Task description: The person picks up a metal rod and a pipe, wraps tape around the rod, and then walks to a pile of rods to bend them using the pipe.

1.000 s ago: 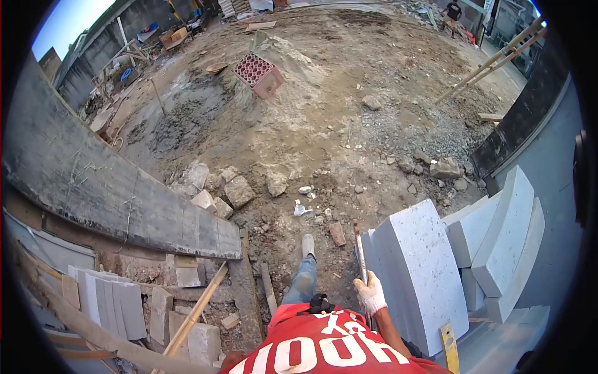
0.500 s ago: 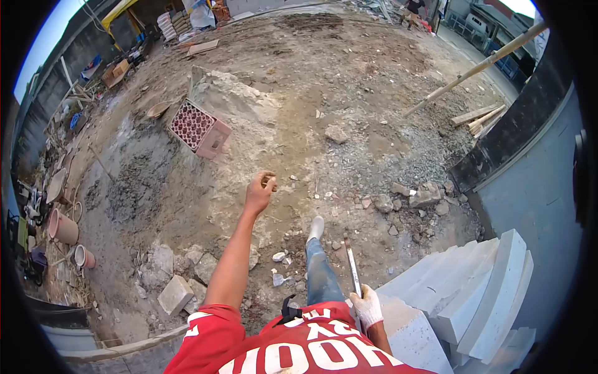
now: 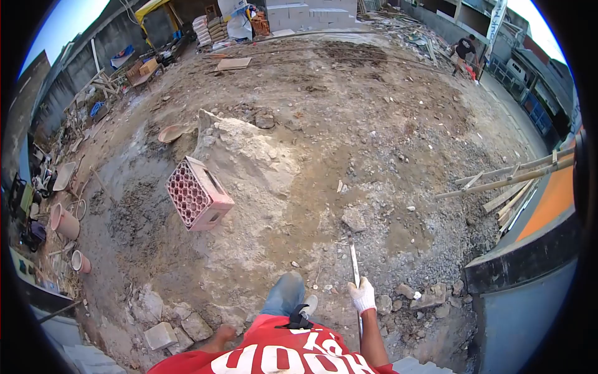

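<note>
My right hand (image 3: pixel 362 295), in a white knit glove, is closed around a long, thin, silvery bar (image 3: pixel 355 260). Its dark end points forward over the ground and its lower part runs down beside my forearm. My bare left hand (image 3: pixel 227 333) hangs low by my left side, partly smeared, so its fingers cannot be made out. A pink plastic bottle crate (image 3: pixel 215 201) rests tilted on the dirt ahead, beside a pale sand heap (image 3: pixel 249 149).
Rubble chunks (image 3: pixel 428 295) lie at the right, and concrete blocks (image 3: pixel 161 336) at the lower left. Buckets (image 3: pixel 64 221) stand at left. Bamboo poles (image 3: pixel 504 181) cross the right side near a dark-edged panel (image 3: pixel 529 249). Another person (image 3: pixel 463 53) is far off at the back right.
My left hand has dropped from in front to low at my side. The right hand, still holding the bar, has moved forward. The stacked white blocks at right have mostly left view as I walk on.
</note>
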Motion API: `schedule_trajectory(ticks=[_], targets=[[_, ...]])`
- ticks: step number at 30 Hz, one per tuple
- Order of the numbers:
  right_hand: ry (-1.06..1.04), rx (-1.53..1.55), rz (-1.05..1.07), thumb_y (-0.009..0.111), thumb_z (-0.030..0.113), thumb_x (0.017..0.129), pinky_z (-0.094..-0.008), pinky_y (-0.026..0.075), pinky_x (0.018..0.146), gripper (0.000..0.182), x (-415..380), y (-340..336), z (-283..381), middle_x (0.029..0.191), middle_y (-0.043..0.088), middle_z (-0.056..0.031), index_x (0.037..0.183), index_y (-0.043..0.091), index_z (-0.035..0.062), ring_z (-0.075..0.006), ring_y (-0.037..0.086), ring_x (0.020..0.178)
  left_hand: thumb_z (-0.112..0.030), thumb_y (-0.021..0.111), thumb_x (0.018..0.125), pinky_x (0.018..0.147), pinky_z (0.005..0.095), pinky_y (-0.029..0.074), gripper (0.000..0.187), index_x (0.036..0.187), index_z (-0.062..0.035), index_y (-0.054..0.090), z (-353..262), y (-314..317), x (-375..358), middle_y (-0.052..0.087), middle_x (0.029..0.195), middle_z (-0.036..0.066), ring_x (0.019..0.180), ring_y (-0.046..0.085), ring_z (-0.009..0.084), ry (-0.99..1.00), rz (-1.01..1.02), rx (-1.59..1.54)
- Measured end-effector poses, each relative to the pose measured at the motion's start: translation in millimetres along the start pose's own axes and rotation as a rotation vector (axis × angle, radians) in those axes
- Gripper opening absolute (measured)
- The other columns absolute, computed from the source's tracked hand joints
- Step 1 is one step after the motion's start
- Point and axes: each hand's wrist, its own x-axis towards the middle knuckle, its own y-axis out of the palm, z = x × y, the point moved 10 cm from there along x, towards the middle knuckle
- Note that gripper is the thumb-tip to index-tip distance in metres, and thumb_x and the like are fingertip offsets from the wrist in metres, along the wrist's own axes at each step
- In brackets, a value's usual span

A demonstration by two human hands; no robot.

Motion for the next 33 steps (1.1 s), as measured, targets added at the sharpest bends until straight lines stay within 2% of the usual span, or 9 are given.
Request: schedule_trajectory(ticks=[2,5,8,12,15,19,23,29,33], targets=[[-0.049,0.019,-0.046,0.07,0.028,0.083,-0.0445,0.054,0.076,0.038,68,-9,30,0.091,0.07,-0.0267,0.103,0.063,-0.0031,-0.0391,0.07,0.086,-0.033,0.067,0.084,0.073,0.0427,0.057,0.031,0.098,-0.0057,0.075,5,5,-21,0.073,0.098,0.018,0.084,0.073,0.0326,-0.234,0.248,-0.086],[-0.018,0.061,-0.045,0.072,0.03,0.082,-0.0444,0.055,0.078,0.041,181,4,48,0.093,0.07,-0.0291,0.104,0.063,-0.0031,-0.0411,0.071,0.09,-0.032,0.067,0.084,0.074,0.0443,0.057,0.03,0.098,-0.0058,0.074,32,13,-40,0.073,0.102,0.017,0.084,0.072,0.0342,-0.94,0.225,-1.192],[0.164,-0.179,0.082,0.071,0.036,0.08,-0.0463,0.055,0.078,0.046,272,34,38,0.092,0.07,-0.0285,0.105,0.067,-0.0025,-0.0407,0.071,0.091,-0.031,0.067,0.084,0.076,0.046,0.056,0.03,0.098,-0.0059,0.073,51,-44,27,0.072,0.107,0.017,0.084,0.072,0.0358,-1.056,0.185,-1.399],[0.532,-0.196,0.326,0.07,0.041,0.078,-0.0417,0.054,0.089,0.057,318,60,-10,0.111,0.07,-0.0272,0.111,0.07,-0.0049,-0.0375,0.068,0.108,-0.028,0.066,0.084,0.072,0.0442,0.055,0.028,0.101,-0.0055,0.071,109,-205,211,0.071,0.104,0.015,0.079,0.071,0.0332,-0.899,0.069,-1.349],[0.587,-0.249,0.484,0.071,0.053,0.076,-0.0412,0.052,0.091,0.07,332,81,-49,0.118,0.069,-0.0245,0.115,0.068,-0.0047,-0.0346,0.066,0.113,-0.02,0.063,0.086,0.054,0.0337,0.053,0.028,0.109,-0.004,0.068,125,-453,396,0.071,0.08,0.009,0.065,0.07,0.0207,-0.614,-0.278,-1.132],[0.842,-0.101,0.602,0.064,0.047,0.083,-0.0419,0.053,0.086,0.058,313,105,-105,0.112,0.071,-0.0209,0.119,0.068,0.0013,-0.0326,0.069,0.105,-0.015,0.056,0.097,0.057,0.0271,0.05,0.024,0.116,-0.003,0.064,28,-775,548,0.07,0.085,0.01,0.068,0.069,0.016,-0.197,-0.64,-1.273],[0.561,-0.335,0.833,0.065,0.043,0.084,-0.0428,0.053,0.081,0.052,340,158,-110,0.106,0.072,-0.019,0.114,0.07,0.0011,-0.0324,0.069,0.1,-0.012,0.058,0.096,0.065,0.0275,0.053,0.021,0.113,-0.0015,0.064,-110,-978,645,0.07,0.087,0.009,0.073,0.069,0.0145,0.202,-0.579,-1.192],[0.776,-0.079,0.62,0.066,0.039,0.084,-0.043,0.052,0.073,0.048,514,133,-12,0.095,0.071,-0.0166,0.11,0.07,-0.0007,-0.0312,0.067,0.086,-0.013,0.064,0.094,0.069,0.03,0.056,0.021,0.111,-0.0009,0.066,-182,-1054,807,0.072,0.089,0.01,0.076,0.07,0.0159,0.443,-0.361,-0.941],[0.767,0.047,0.55,0.067,0.036,0.084,-0.0431,0.052,0.068,0.045,668,102,63,0.087,0.07,-0.0149,0.108,0.07,-0.0019,-0.0304,0.066,0.077,-0.017,0.067,0.089,0.069,0.031,0.058,0.026,0.111,-0.0023,0.068,-69,-987,879,0.074,0.087,0.011,0.075,0.072,0.0169,-0.019,-0.281,-0.974]])
